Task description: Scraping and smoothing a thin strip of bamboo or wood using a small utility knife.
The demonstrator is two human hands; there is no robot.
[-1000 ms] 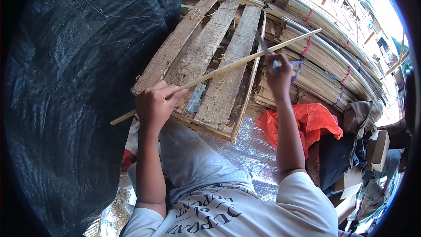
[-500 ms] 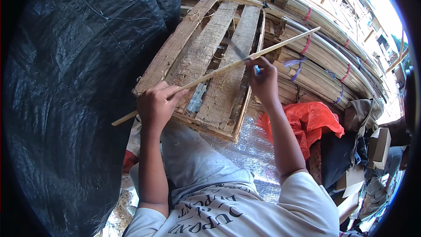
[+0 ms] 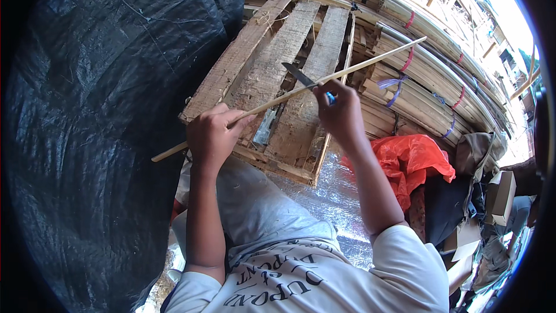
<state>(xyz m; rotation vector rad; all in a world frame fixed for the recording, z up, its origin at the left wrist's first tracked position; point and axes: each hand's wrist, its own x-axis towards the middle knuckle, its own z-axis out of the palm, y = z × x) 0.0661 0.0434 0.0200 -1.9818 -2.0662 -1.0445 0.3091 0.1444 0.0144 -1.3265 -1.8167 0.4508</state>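
A long thin wooden stick (image 3: 376, 59) runs slantwise over a slatted wooden crate (image 3: 263, 72), its far end up to the right. My left hand (image 3: 214, 133) is closed around the stick near its lower left end. In my right hand (image 3: 341, 109) is a knife (image 3: 299, 73) with a dark blade and a blue handle, most of it hidden by the fingers. The blade points up and left, and its base lies against the stick near the middle.
Bundles of wooden strips (image 3: 428, 84), tied with red and purple bands, are stacked behind and right of the crate. A black tarpaulin (image 3: 104, 139) hangs at the left. Red plastic sheeting (image 3: 405, 159) and cardboard boxes (image 3: 503, 197) lie at the right, beside shiny foil sheeting (image 3: 324, 197).
My right hand has drawn the knife back along the stick, left toward my left hand. The blade, blurred before, now shows sharply. My left hand keeps its grip.
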